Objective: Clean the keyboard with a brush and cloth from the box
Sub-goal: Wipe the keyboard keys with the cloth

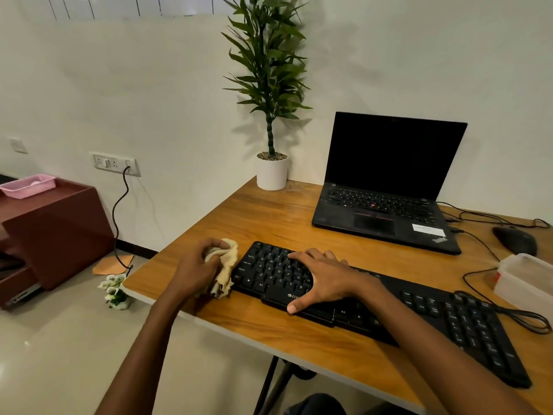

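Gripping crumpled beige cloth [223,265], left hand [196,269] | right hand [321,280] flat, black keyboard [419,313]

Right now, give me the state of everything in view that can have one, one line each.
Black flat keyboard: lying on the wooden desk, right hand pressing it.
Crumpled beige cloth: bunched, gripped by the left hand beside the keyboard's left end.
Black laptop: lid open, screen dark.
Black computer mouse: untouched on the desk.
Translucent plastic box: on the desk, lid state unclear.
Black wall cable: plugged into the socket.
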### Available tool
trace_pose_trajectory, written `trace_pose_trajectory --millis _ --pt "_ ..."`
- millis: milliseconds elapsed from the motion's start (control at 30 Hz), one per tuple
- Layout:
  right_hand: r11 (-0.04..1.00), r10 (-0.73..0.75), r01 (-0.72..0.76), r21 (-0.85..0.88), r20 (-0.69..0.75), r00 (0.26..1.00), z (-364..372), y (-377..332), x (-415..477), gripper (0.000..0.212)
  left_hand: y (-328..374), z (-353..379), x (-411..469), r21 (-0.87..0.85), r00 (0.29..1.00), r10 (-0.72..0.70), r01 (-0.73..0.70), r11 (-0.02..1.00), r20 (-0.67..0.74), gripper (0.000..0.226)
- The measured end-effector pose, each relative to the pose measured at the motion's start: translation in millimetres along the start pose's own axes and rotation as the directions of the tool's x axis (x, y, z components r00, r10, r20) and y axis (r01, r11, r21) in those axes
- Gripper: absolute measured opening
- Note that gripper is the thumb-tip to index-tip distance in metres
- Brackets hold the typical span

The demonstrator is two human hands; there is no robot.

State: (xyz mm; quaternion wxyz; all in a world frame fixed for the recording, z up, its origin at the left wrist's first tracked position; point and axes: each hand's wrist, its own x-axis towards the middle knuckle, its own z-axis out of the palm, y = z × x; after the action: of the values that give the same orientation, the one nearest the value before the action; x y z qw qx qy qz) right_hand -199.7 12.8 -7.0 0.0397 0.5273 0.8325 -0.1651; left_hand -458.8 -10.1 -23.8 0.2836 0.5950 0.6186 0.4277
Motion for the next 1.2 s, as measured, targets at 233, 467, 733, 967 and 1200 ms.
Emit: trace_pose_trajectory --millis 233,467,733,967,1200 --pt "1.0 -0.001 0.001 -0.016 0.001 1.0 0.9 0.7 1.6 0.109 1.4 28.6 19.7 0.123 0.999 0.033 -0.034 0.992 0.008 0.031" --pt "1.0 0.004 -0.004 -0.017 0.005 1.0 -0.2 0.0 1.0 0.109 21.8 60.7 71.6 0.186 1.0 -0.012 0.009 0.983 0.011 0.028" --pt "0.999 0.001 -0.002 -0.042 -0.028 1.0 4.1 0.4 1.9 0.11 12.9 9.5 58.6 0.281 0.952 -0.184 0.112 0.953 0.246 0.018" --pt "0.999 -0.007 0.006 -0.043 -0.02 1.0 2.1 -0.5 -0.2 0.107 22.4 47.3 85.6 0.265 0.981 -0.16 0.125 0.956 0.112 0.022" --pt "0.999 0.001 -0.003 -0.052 -0.03 1.0 2.7 -0.4 0.5 0.108 18.4 13.2 64.5 0.388 0.936 -0.222 0.104 0.916 0.273 0.022"
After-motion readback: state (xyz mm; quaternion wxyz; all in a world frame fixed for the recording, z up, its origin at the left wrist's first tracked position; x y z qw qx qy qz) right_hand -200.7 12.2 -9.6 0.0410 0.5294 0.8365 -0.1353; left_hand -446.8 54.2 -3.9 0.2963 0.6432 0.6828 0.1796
